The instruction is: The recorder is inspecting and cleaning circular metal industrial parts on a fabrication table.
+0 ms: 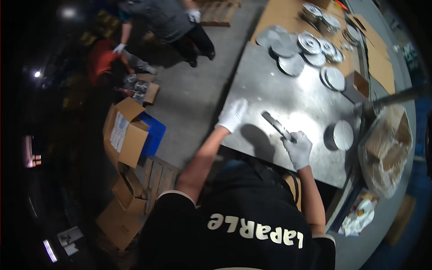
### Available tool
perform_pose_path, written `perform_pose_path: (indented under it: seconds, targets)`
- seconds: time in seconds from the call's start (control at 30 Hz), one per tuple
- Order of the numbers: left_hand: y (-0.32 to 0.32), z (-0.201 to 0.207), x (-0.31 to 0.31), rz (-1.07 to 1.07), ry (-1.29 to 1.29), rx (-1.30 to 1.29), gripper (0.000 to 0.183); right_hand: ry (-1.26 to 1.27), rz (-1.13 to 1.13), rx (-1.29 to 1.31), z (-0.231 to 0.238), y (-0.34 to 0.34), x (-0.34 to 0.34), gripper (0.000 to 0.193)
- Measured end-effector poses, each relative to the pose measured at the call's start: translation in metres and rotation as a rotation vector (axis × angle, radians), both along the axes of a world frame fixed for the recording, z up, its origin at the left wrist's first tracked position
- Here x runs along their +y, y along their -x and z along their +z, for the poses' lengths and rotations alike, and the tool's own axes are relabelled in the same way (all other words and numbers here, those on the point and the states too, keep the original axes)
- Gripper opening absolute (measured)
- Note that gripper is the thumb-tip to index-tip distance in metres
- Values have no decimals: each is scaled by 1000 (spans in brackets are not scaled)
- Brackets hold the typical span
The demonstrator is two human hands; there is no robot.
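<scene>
Worktop: smooth metal; things could slide.
Disc pile, far end: overlapping, liable to slip if bumped.
Right hand, gloved: closed around the tool's near end.
Left hand, gloved, at left edge: fingers extended, nothing visible held.
Lone disc, right of right hand: a sideways swing might knock it.
Dark bar-like tool, above worktop: a loosened grip could drop it.

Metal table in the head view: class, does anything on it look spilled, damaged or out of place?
No spill or clear damage shows on the metal table. One pale round disc sits alone near the right edge, apart from the piled discs at the far end, so it looks slightly stray.
</scene>
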State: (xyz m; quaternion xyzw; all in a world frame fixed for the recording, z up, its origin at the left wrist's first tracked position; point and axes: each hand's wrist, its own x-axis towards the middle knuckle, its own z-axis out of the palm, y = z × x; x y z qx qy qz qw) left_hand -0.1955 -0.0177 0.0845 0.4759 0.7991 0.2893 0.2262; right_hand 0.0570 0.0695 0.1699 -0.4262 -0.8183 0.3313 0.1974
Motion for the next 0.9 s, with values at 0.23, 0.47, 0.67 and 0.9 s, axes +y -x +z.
perform_pose_path:
  seconds: [0.23, 0.47, 0.67, 0.9]
  targets:
    - [-53, 53, 31, 11, -343, -464, 52, 455, -220, 414, -23, -14, -19, 21]
    - [-80, 72, 32, -139, -508, -360, 46, 334, -183, 423, -45, -32, -22, 21]
    - [-89, 79, 30, -159, -432, -259, 40, 318, -153, 449, -58, -40, -23, 27]
    - [-74, 61, 39, -56, -186, -386, 23, 712, -229, 544, -53, -39, -15, 19]
